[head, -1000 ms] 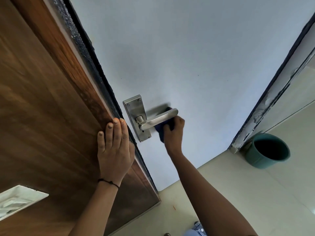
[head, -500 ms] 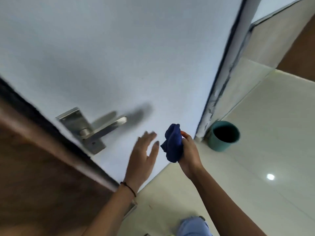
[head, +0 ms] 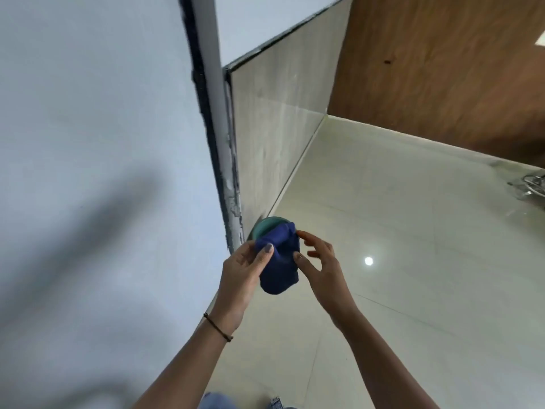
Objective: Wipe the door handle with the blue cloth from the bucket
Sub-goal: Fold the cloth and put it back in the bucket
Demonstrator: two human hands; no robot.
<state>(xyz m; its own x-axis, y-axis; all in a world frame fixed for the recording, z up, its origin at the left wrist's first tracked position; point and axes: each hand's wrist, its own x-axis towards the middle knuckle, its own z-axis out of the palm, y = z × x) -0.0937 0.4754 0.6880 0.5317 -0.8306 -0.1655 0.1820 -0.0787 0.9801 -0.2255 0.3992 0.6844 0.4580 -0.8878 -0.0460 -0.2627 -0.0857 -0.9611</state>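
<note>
The blue cloth (head: 278,264) hangs bunched between both hands, in front of the white door's hinge-side edge. My left hand (head: 240,280) grips its left side with the thumb pressed on the front. At the cloth's right edge, my right hand (head: 323,273) pinches it with thumb and forefinger while the other fingers are spread. Just behind the cloth, the teal bucket (head: 267,228) stands on the floor at the foot of the door frame, and only part of its rim shows. The door handle is out of view.
The white door (head: 88,143) fills the left side, with its dark, chipped frame (head: 228,178) running down the middle. Glossy pale floor tiles (head: 413,261) spread to the right. A brown wooden panel (head: 442,69) stands at the upper right, and a metal object (head: 530,185) lies at the right edge.
My view has swung right, away from the handle. My right hand has carried the cloth off the handle toward the bucket, and my left hand has left the door edge and taken hold of the cloth.
</note>
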